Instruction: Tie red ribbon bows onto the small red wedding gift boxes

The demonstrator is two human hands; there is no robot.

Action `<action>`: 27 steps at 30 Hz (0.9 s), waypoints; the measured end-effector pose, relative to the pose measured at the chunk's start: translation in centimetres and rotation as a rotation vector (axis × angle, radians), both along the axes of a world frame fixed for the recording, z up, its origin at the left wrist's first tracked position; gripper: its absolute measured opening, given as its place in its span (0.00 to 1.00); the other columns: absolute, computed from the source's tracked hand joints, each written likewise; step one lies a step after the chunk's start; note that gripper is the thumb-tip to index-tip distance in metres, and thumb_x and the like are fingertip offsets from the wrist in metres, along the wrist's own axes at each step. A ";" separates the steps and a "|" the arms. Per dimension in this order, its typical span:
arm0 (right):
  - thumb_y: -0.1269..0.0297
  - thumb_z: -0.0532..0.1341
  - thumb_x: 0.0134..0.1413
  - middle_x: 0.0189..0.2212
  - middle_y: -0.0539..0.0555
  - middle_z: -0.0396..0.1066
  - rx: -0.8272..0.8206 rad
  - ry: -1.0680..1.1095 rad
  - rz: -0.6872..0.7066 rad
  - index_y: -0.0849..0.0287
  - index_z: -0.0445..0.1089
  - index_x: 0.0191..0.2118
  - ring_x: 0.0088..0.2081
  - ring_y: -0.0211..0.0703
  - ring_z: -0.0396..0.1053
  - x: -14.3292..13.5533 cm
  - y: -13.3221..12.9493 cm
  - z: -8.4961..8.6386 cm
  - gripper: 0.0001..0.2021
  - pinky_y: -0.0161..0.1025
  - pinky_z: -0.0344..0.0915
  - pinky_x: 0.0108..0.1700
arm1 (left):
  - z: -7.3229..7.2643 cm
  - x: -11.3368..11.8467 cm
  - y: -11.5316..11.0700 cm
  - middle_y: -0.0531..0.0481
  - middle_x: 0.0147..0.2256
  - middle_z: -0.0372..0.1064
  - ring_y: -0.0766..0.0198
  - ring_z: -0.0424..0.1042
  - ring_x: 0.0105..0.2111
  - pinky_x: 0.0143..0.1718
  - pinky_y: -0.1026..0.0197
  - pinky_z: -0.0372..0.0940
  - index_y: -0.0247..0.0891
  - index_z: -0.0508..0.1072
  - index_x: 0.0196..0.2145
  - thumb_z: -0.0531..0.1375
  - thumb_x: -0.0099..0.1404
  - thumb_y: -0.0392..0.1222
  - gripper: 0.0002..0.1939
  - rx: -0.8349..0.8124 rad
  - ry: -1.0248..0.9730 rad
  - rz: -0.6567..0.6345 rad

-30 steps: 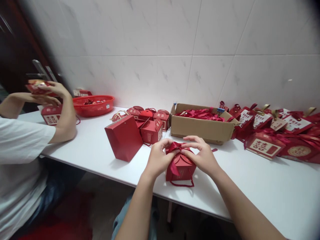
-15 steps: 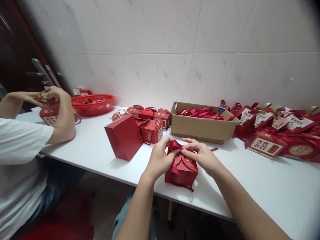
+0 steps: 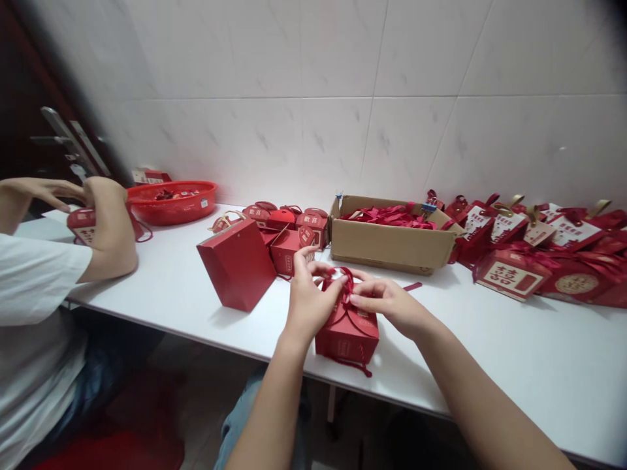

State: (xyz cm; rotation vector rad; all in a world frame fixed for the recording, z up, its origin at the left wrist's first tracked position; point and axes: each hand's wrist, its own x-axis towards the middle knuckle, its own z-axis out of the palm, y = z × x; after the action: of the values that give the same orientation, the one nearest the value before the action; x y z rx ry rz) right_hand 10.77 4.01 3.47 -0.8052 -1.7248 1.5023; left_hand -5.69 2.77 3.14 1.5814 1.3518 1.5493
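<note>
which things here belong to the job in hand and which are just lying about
In the job:
ribbon, in the left hand and right hand
box beneath it
probably the carton, holding more ribbons

Seemingly lying about:
plain red box
basin near the co-worker
boxes at far right

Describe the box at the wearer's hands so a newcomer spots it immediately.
On the white table, find the cardboard carton of red ribbons. Nearer the camera sits a small red box; it alone has the wearer's left hand and right hand holding its top ribbon.
</note>
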 end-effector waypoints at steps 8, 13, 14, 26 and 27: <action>0.54 0.68 0.44 0.47 0.58 0.71 -0.018 0.079 -0.072 0.58 0.78 0.28 0.58 0.55 0.58 -0.2 0.5 -0.6 0.11 0.45 0.50 0.58 | 2.2 -1.9 -2.2 0.50 0.30 0.71 0.63 0.70 0.33 0.37 0.61 0.64 0.38 0.71 0.30 0.61 0.59 0.44 0.07 0.049 0.299 0.020; 0.56 0.68 0.44 0.34 0.55 0.72 -0.102 0.087 -0.056 0.60 0.77 0.28 0.39 0.46 0.68 -0.2 0.3 -0.4 0.11 0.42 0.60 0.45 | 2.6 -1.3 -3.0 0.52 0.32 0.76 0.62 0.73 0.34 0.37 0.63 0.66 0.40 0.76 0.31 0.64 0.57 0.43 0.05 -0.023 0.317 -0.193; 0.56 0.68 0.44 0.32 0.54 0.72 -0.102 0.084 -0.063 0.60 0.77 0.28 0.36 0.43 0.68 -0.2 0.3 -0.4 0.11 0.41 0.60 0.42 | 2.4 -1.2 -2.8 0.52 0.31 0.76 0.62 0.74 0.33 0.37 0.63 0.66 0.40 0.76 0.30 0.64 0.56 0.42 0.04 -0.019 0.303 -0.183; 0.48 0.60 0.53 0.30 0.53 0.71 0.046 -0.070 -0.035 0.61 0.76 0.33 0.32 0.41 0.65 0.2 0.3 0.1 0.19 0.39 0.61 0.38 | 1.2 -1.5 -1.1 0.51 0.29 0.78 0.60 0.76 0.32 0.36 0.62 0.69 0.39 0.79 0.28 0.64 0.54 0.40 0.04 -0.054 0.218 -0.081; 0.49 0.60 0.53 0.31 0.53 0.72 0.045 -0.075 -0.036 0.60 0.76 0.34 0.33 0.41 0.66 0.2 0.3 0.1 0.18 0.40 0.61 0.38 | 1.2 -1.5 -1.1 0.51 0.29 0.78 0.59 0.76 0.32 0.36 0.62 0.69 0.39 0.79 0.28 0.65 0.54 0.40 0.04 -0.056 0.216 -0.073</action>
State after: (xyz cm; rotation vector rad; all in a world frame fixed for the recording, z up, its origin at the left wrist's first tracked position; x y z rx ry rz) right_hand 10.99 4.32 3.52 -0.8754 -1.7828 1.4206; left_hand -7.15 1.65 4.30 1.7829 1.4199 1.3165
